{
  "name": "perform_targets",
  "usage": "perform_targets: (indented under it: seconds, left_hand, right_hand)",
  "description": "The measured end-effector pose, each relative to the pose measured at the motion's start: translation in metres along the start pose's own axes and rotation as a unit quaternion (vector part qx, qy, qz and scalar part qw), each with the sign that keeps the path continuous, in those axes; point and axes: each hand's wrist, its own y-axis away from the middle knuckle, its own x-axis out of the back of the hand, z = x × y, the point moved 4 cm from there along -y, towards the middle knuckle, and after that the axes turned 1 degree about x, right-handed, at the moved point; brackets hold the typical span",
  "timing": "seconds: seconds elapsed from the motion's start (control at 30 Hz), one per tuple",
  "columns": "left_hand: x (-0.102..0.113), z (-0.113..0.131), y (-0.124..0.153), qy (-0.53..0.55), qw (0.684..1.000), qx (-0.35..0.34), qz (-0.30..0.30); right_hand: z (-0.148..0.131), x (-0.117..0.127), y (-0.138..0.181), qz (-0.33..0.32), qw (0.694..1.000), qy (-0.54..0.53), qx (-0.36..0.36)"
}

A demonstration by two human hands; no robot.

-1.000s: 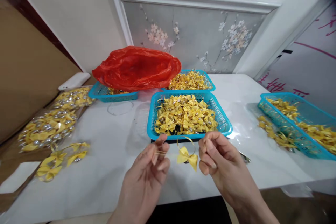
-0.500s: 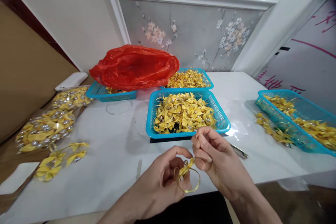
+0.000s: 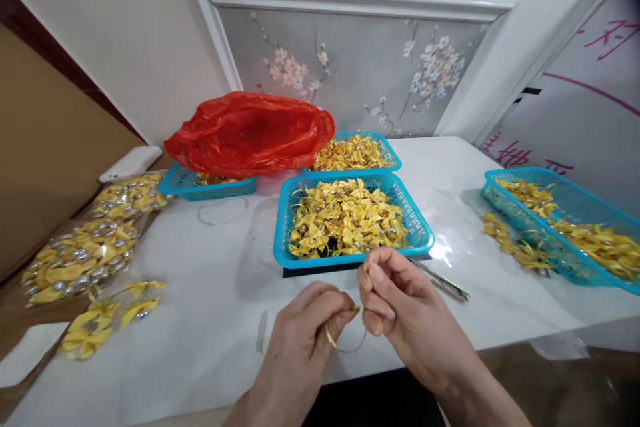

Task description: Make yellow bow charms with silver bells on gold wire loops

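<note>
1. Clear plastic bags (image 3: 80, 260), packed with yellow bows and silvery beads, are lying at the far left; several loose bows (image 3: 93, 327) are spreading just beside them on the white table (image 3: 200, 320).
2. Next along, a crumpled red bag (image 3: 250, 137) is sagging over the left basket (image 3: 210, 192), a blue one towards the back.
3. Over the near part of the table, the left hand (image 3: 307, 333) is clamping thumb and fingers on a thin golden loop (image 3: 331, 341), which is hanging below the pinch, between the two hands.
4. Behind the hands, the middle basket (image 3: 320, 262) is brimming with yellow bows, and the rear basket (image 3: 389, 145), just beyond it, is holding more.
5. Near the loop, the right hand (image 3: 400, 307) is pressing its thumb and fingertips together; from where I'm standing, I cannot tell whether anything fine is sitting between them.
6. Beyond that wrist, a slim metal tool (image 3: 447, 285) is lying beside the middle basket's corner.
7. At the far right, the right basket (image 3: 570, 260) is holding further bows, with others (image 3: 515, 243) resting just outside it.
</note>
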Motion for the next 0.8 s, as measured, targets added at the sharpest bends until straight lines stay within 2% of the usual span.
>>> perform_targets:
  seconds: [0.1, 0.2, 0.27, 0.37, 0.47, 0.63, 0.73, 0.8]
  left_hand:
    - [0.004, 0.000, 0.001, 0.012, 0.998, -0.037, 0.047]
    - [0.003, 0.000, 0.005, -0.001, 0.997, -0.045, 0.066]
    - [0.002, 0.001, 0.007, -0.030, 0.996, -0.048, 0.068]
    - [0.001, -0.002, 0.010, -0.070, 0.994, -0.054, 0.061]
    - [0.008, -0.008, 0.010, -0.066, 0.994, -0.047, 0.077]
    - [0.022, -0.016, 0.011, -0.061, 0.993, -0.046, 0.089]
    - [0.025, -0.017, 0.012, -0.079, 0.992, -0.053, 0.088]
    - [0.028, -0.017, 0.012, -0.096, 0.990, -0.059, 0.091]
  right_hand:
    - [-0.002, -0.002, 0.002, -0.009, 0.999, 0.042, 0.014]
    - [-0.008, -0.004, 0.005, -0.040, 0.990, 0.134, 0.029]
    - [-0.013, -0.005, 0.008, -0.061, 0.972, 0.224, 0.024]
    - [-0.020, 0.001, 0.013, -0.075, 0.930, 0.360, 0.016]
    - [-0.034, 0.015, 0.015, -0.052, 0.890, 0.452, 0.031]
    - [-0.063, 0.039, 0.019, -0.023, 0.844, 0.531, 0.064]
    - [-0.078, 0.049, 0.023, -0.016, 0.826, 0.557, 0.088]
    - [-0.088, 0.059, 0.029, 0.016, 0.830, 0.548, 0.103]
